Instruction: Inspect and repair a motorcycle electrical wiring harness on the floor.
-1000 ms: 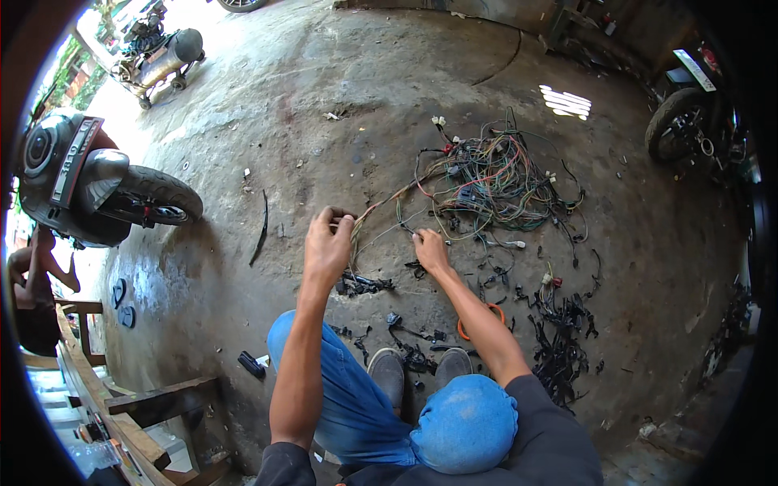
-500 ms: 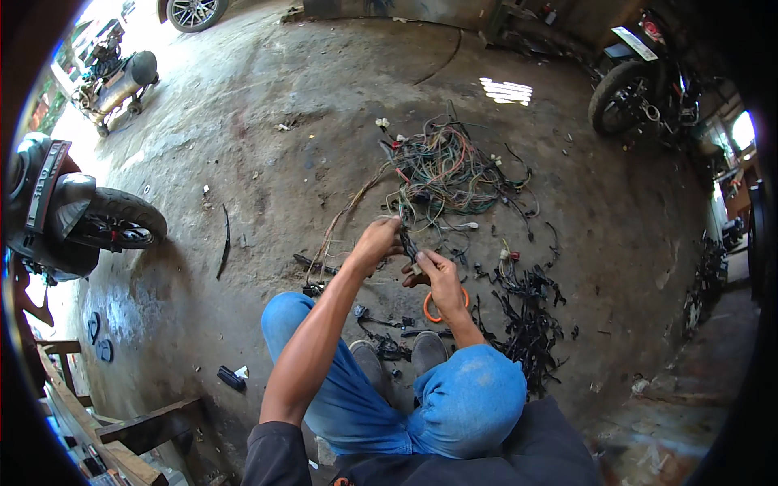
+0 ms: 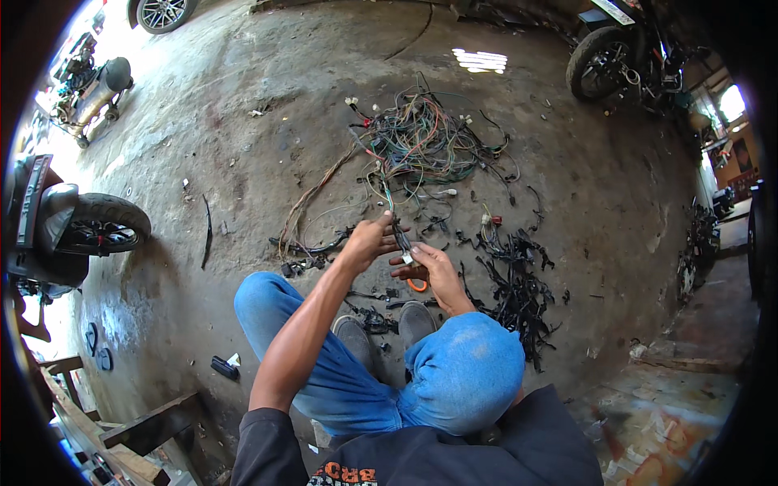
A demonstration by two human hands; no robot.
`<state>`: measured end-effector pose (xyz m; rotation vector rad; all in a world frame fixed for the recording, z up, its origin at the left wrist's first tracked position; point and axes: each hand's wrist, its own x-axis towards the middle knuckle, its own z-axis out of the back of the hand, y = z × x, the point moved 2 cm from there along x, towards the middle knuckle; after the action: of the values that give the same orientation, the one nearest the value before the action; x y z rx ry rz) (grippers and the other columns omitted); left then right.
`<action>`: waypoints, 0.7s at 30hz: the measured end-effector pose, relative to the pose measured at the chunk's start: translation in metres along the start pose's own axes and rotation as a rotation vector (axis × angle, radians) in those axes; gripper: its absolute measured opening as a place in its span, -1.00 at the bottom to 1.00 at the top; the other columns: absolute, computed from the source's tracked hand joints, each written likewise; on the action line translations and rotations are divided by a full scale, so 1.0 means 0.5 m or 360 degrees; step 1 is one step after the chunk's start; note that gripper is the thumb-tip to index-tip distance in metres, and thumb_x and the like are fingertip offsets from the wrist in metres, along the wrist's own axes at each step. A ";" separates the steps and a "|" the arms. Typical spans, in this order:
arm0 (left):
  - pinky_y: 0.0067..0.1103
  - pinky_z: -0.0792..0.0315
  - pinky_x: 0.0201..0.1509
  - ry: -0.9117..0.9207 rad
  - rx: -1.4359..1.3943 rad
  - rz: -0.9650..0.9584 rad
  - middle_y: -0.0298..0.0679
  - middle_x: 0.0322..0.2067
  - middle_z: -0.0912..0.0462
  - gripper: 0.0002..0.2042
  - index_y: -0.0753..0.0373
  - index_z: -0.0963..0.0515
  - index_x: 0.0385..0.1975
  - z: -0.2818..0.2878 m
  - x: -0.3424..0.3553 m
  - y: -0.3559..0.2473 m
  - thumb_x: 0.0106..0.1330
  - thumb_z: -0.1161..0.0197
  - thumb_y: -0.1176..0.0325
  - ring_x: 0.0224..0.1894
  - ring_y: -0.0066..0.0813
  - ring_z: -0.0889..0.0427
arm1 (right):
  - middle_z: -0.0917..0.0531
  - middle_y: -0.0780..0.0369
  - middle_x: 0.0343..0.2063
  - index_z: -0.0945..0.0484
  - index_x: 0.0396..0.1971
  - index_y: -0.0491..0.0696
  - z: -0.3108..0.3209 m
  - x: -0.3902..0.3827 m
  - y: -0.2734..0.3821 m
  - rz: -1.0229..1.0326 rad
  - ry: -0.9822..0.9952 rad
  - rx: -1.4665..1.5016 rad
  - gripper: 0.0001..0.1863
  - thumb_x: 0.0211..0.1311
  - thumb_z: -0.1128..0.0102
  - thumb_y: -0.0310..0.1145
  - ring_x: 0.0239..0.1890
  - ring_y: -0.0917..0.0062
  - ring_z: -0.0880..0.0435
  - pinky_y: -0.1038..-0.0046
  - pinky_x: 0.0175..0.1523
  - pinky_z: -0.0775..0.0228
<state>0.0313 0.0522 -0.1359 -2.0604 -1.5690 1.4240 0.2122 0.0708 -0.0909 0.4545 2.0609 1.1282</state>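
Shows black-wrapped wire branch point(image 3: 399, 233) betw. hands, just below tangled wiring harness point(image 3: 429, 142) on concrete flr. point(image 3: 243, 154); grasped mid-length in L. hand point(image 3: 374, 245), held at white connector point(image 3: 407, 258) in R. hand point(image 3: 433, 269). Could lose connector wires if tugged hard; could snag harness via teal wires point(image 3: 388, 197).

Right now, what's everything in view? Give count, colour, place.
Wire tangle: one, multicoloured, floor ahead
Bundle: one, mostly black, centre
Connector: one, white, bundle's near end
Scraps: many, black, floor, mostly right
Ring: one, orange, centre
Sandals: two, dark, floor left
Motorbikes: two, dark, left and upper right
Car wheel: one, silver, top left
Tank: one, grey, upper left
Wood frame: one, brown, lower left
Shoes: two, grey, below centre
Jeans: pair, blue, bottom
Left hand, right hand: one each, bare, at bundle
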 end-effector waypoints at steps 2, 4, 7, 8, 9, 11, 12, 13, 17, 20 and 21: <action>-0.40 -0.66 0.05 0.0029 0.0090 -0.0090 0.02 0.04 -0.63 -0.58 0.49 -0.36 0.16 -0.009 -0.007 -0.003 0.57 -0.07 0.21 0.00 -0.21 -0.73 | -0.74 0.05 -0.14 -0.49 0.16 -0.22 -0.006 -0.005 0.004 -0.0019 0.0019 -0.0018 -0.61 0.59 0.11 -0.25 -0.18 0.35 -0.80 0.41 -0.05 -0.61; -0.41 -0.64 0.06 0.0067 0.0164 -0.0176 -0.02 0.03 -0.64 -0.60 0.48 -0.35 0.17 -0.016 -0.008 -0.013 0.56 -0.09 0.25 -0.01 -0.25 -0.74 | -0.74 0.06 -0.13 -0.49 0.16 -0.23 -0.003 -0.005 -0.003 -0.0028 -0.0005 -0.0008 -0.61 0.59 0.12 -0.28 -0.18 0.34 -0.80 0.40 -0.03 -0.61; -0.40 -0.64 0.07 -0.0012 0.0168 -0.0218 -0.04 0.03 -0.64 -0.66 0.43 -0.34 0.16 -0.019 -0.002 -0.022 0.56 -0.09 0.31 0.00 -0.25 -0.73 | -0.69 0.07 0.00 -0.47 0.21 -0.22 0.054 0.014 -0.047 -0.0004 -0.0126 -0.0156 -0.59 0.54 -0.03 -0.29 -0.05 0.39 -0.74 0.40 0.05 -0.59; -0.40 -0.64 0.04 -0.0019 0.0165 -0.0263 -0.03 0.01 -0.65 -0.68 0.44 -0.35 0.15 -0.015 0.003 -0.015 0.55 -0.08 0.36 -0.02 -0.25 -0.73 | -0.66 0.07 0.05 -0.46 0.24 -0.21 0.074 0.021 -0.058 0.0033 -0.0269 -0.0311 -0.57 0.51 -0.09 -0.29 0.01 0.42 -0.71 0.41 0.07 -0.58; -0.39 -0.64 0.00 -0.0026 0.0163 -0.0308 -0.02 -0.01 -0.65 -0.70 0.45 -0.36 0.13 -0.011 0.009 -0.009 0.53 -0.08 0.40 -0.04 -0.26 -0.73 | -0.63 0.08 0.10 -0.45 0.28 -0.17 0.096 0.024 -0.066 0.0121 -0.0345 -0.0266 -0.52 0.45 -0.19 -0.29 0.09 0.45 -0.65 0.42 0.12 -0.55; -0.36 -0.61 0.07 -0.0035 0.0239 -0.0269 -0.02 0.03 -0.63 -0.72 0.40 -0.36 0.14 -0.001 0.017 0.009 0.54 -0.07 0.41 0.02 -0.26 -0.71 | -0.63 0.11 0.09 -0.47 0.26 -0.17 0.131 0.018 -0.071 0.0144 -0.0505 -0.0272 -0.53 0.43 -0.21 -0.30 0.08 0.48 -0.65 0.45 0.11 -0.53; -0.34 -0.57 0.13 -0.0043 0.0316 -0.0226 -0.03 0.07 -0.61 -0.73 0.34 -0.35 0.14 0.007 0.020 0.018 0.54 -0.07 0.41 0.08 -0.25 -0.68 | -0.64 0.14 0.09 -0.49 0.25 -0.16 0.147 0.016 -0.075 0.0166 -0.0667 -0.0277 -0.53 0.41 -0.23 -0.31 0.07 0.50 -0.64 0.48 0.11 -0.52; -0.33 -0.54 0.15 -0.0043 0.0369 -0.0189 -0.05 0.09 -0.60 -0.73 0.34 -0.35 0.13 0.015 0.030 0.029 0.52 -0.06 0.43 0.11 -0.26 -0.66 | -0.63 0.10 0.11 -0.48 0.26 -0.15 0.160 0.015 -0.082 0.0205 -0.0736 -0.0288 -0.47 0.35 -0.30 -0.30 0.09 0.38 -0.65 0.41 0.14 -0.50; -0.36 -0.53 0.14 -0.0098 0.0460 -0.0103 -0.10 0.09 -0.58 -0.73 0.33 -0.35 0.14 0.002 0.031 0.035 0.51 -0.05 0.45 0.11 -0.31 -0.64 | -0.55 -0.03 0.16 -0.38 0.34 -0.16 0.203 0.014 -0.136 0.0101 -0.0925 -0.1547 -0.26 0.19 -0.44 -0.23 0.21 0.04 -0.53 0.20 0.28 -0.39; -0.36 -0.54 0.13 -0.0072 0.0235 -0.0158 -0.10 0.08 -0.58 -0.73 0.31 -0.34 0.15 -0.006 0.031 0.024 0.51 -0.05 0.45 0.10 -0.30 -0.65 | -0.45 -0.03 0.20 -0.28 0.40 -0.14 0.214 0.014 -0.221 0.0003 -0.0832 -0.1863 -0.14 0.16 -0.48 -0.19 0.26 0.04 -0.44 0.15 0.32 -0.32; -0.36 -0.54 0.13 -0.0071 0.0234 -0.0153 -0.10 0.08 -0.58 -0.73 0.31 -0.34 0.15 -0.009 0.030 0.019 0.51 -0.05 0.45 0.10 -0.30 -0.65 | -0.36 -0.03 0.24 -0.18 0.45 -0.11 0.217 0.016 -0.256 -0.0038 -0.0835 -0.1930 -0.05 0.12 -0.51 -0.16 0.31 0.03 -0.35 0.09 0.31 -0.29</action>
<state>0.0405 0.0622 -0.1484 -1.8575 -1.5089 1.5116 0.2922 0.0674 -0.2387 0.0738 0.6956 1.7488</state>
